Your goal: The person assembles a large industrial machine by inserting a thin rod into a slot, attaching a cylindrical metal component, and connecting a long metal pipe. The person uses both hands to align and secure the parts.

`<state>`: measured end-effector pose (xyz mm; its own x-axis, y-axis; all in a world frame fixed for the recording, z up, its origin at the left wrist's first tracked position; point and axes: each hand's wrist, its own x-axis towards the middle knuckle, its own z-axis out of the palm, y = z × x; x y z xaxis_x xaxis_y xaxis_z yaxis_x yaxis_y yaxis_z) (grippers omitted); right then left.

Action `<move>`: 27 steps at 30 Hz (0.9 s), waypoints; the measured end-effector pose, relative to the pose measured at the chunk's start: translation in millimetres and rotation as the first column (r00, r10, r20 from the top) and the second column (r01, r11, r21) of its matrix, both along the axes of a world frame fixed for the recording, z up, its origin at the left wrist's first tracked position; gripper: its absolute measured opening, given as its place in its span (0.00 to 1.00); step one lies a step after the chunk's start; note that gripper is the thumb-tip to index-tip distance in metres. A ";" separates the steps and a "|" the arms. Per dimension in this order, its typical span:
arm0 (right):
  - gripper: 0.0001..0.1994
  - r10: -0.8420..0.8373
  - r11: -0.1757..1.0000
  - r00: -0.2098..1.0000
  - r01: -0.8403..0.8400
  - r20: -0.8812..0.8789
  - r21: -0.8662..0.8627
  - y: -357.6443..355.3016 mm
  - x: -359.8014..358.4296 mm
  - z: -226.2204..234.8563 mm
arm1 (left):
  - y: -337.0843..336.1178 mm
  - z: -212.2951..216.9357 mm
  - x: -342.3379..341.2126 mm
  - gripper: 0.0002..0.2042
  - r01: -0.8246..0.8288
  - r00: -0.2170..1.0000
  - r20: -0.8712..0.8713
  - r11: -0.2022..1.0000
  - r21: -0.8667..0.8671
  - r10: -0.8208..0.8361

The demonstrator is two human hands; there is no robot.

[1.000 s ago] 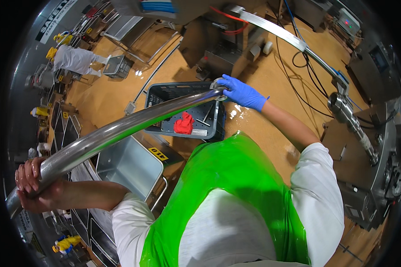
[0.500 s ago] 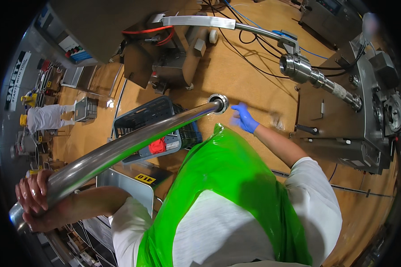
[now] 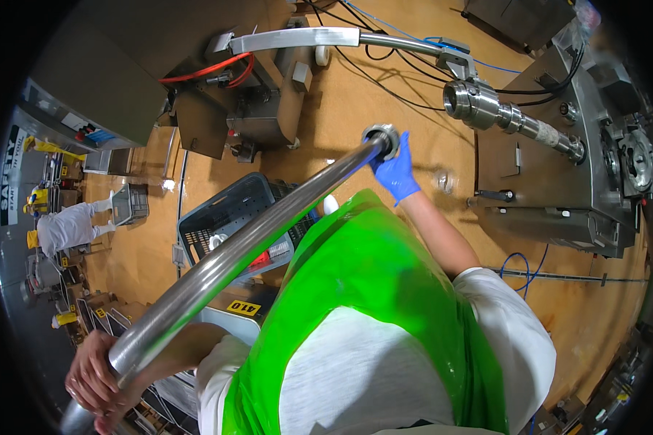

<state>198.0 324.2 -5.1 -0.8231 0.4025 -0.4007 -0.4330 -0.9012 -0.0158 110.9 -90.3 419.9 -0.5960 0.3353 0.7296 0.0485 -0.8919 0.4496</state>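
A long, slightly curved steel pipe (image 3: 250, 243) slants across in front of me, from lower left up to the middle. My bare left hand (image 3: 94, 377) is wrapped around its lower end. At the far end a metal collar (image 3: 382, 139) with a round opening fits around the pipe. My right hand (image 3: 395, 171), in a blue glove, grips the pipe end just at that collar, fingers up along its right side. Behind the pipe, a dark plastic crate (image 3: 228, 199) stands on the floor with a red item (image 3: 261, 259) and other pieces inside, partly hidden.
At right stands a steel machine (image 3: 533, 145) with a jointed metal outlet (image 3: 515, 119) sticking out toward the left. A wheeled steel unit (image 3: 268, 109) with red hose is at the far left-centre. Cables (image 3: 384, 85) lie across the floor. A person in white (image 3: 65, 228) bends at far left.
My right hand has moved up and left from beside the pipe and closed on its collar end. The pipe's far end has risen and shifted right; my left hand has moved right and down.
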 end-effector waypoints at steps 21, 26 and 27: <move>0.26 -0.458 0.880 0.871 0.417 0.176 0.228 60.4 -63.5 30.3 | -162.8 -390.9 -296.6 0.26 -0.311 -0.002 0.818 0.777 -0.547 0.575; 0.31 -0.469 0.878 0.870 0.441 0.150 0.183 77.1 -66.0 17.8 | -107.4 -406.3 -312.8 0.23 -0.226 0.126 0.876 0.873 -0.433 0.467; 0.32 -0.459 0.886 0.878 0.441 0.135 0.144 81.1 -65.6 15.7 | -102.9 -410.7 -317.2 0.22 -0.210 0.153 0.883 0.888 -0.410 0.444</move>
<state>132.4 405.3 10.6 -0.4705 0.7615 -0.4459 -0.7748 -0.5983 -0.2043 -206.4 -193.2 9.2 -0.8661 -0.0563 -0.4966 -0.2395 -0.8254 0.5113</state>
